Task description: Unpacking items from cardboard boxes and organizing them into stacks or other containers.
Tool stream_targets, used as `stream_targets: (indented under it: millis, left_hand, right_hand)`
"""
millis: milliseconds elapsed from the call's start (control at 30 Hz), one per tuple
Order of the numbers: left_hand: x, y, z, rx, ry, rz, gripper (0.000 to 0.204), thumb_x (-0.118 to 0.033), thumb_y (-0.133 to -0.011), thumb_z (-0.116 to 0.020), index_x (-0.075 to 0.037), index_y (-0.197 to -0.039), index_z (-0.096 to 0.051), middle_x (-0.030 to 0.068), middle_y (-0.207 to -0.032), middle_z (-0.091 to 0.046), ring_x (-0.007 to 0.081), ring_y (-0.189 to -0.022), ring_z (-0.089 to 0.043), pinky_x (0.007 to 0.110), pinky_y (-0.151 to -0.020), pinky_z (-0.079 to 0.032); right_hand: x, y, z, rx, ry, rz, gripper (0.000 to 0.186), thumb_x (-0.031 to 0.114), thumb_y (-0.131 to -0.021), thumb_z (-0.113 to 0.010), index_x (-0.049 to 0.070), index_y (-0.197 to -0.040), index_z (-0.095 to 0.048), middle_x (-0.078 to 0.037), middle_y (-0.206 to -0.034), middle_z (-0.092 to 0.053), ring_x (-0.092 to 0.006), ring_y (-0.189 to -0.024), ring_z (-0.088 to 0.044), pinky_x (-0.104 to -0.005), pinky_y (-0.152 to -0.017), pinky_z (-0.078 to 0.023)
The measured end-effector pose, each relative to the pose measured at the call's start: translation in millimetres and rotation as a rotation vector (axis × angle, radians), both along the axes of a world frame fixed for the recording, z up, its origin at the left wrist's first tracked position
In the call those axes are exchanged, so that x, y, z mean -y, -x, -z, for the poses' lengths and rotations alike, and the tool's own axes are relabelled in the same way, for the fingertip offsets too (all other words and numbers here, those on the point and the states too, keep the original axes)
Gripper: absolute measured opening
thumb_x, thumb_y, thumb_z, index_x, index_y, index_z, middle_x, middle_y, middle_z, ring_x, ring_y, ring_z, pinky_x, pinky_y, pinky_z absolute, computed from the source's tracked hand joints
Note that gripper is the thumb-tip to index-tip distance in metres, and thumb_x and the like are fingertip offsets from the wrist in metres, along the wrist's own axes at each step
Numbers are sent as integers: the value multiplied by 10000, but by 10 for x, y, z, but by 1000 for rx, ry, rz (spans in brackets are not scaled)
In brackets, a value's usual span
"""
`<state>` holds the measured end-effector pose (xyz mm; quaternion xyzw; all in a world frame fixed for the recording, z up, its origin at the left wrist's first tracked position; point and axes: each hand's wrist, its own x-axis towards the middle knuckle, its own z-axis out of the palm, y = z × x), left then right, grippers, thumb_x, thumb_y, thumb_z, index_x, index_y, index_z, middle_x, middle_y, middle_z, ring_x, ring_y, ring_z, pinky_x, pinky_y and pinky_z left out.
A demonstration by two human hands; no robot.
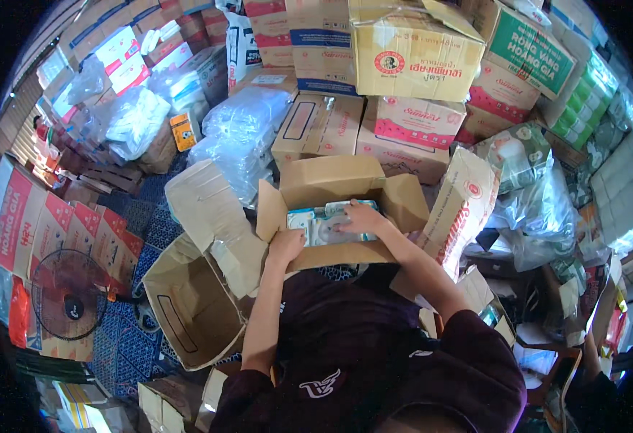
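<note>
An open brown cardboard box (360, 254) stands in front of me with its flaps folded outward. Inside lie flat teal-and-white packs (299, 221) and a clear plastic-wrapped pack (329, 231). At the near left corner of the box, my left hand (286, 246) is closed over the rim, its fingertips partly hidden beside the packs. My right hand (360, 219) reaches over the right side and rests on the packs, fingers apart and slightly bent. I cannot see anything gripped in it.
To the left an open carton (199, 307) lies tilted on the blue patterned mat (123, 317), near a round fan (71, 294). Stacked cartons (320, 124) and clear plastic bags (241, 130) stand beyond the box. A tilted carton (461, 209) leans at its right.
</note>
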<state>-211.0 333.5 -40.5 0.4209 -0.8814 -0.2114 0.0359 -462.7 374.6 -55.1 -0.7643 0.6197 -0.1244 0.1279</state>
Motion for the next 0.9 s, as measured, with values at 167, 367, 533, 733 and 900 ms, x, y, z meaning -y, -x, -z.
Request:
stream_targets:
  millis: [167,367,533,733,900]
  left_hand:
    - [13,-32,36,-76,55,0,229,-228,-803,-471,-42,-802,-605,192,-826,-612,357,-790,-591,459,-704,-466]
    - [8,-31,28,-85,14,61,234,-233,-803,-468,-48,-817,-611,188,-831,-614,351,-808,-589,459,-710,-465]
    - [41,-33,39,-10,-26,25,257,-260,-826,-491,-61,-903,-635,172,-893,-622,339,-837,-592,429,-743,-460]
    - [-3,-24,63,-62,-79,-6,286,-309,-825,-510,-66,-923,-625,177,-886,-618,343,-829,-590,423,-741,-460]
    - [-57,-10,20,-139,-153,-86,338,-339,-815,-516,-41,-928,-627,201,-924,-614,352,-893,-579,437,-779,-455]
  right_hand:
    - [57,45,-124,-12,-150,114,696,631,-671,-559,-50,-793,-634,-238,-767,-616,-366,-761,-609,-426,-700,-491]
    - [57,92,-54,-91,-132,106,783,746,-630,-483,-19,-667,-645,-210,-700,-617,-338,-666,-614,-401,-614,-493]
    - [16,56,-29,-169,-185,80,775,743,-601,-505,-6,-727,-657,-185,-732,-628,-308,-699,-620,-408,-627,-494]
    - [-6,35,-100,-153,-72,65,741,699,-609,-541,-2,-819,-656,-182,-808,-635,-314,-766,-621,-399,-671,-498]
    - [-32,40,-180,-164,-242,47,765,685,-581,-587,-23,-867,-640,-208,-884,-629,-335,-830,-613,-384,-743,-492]
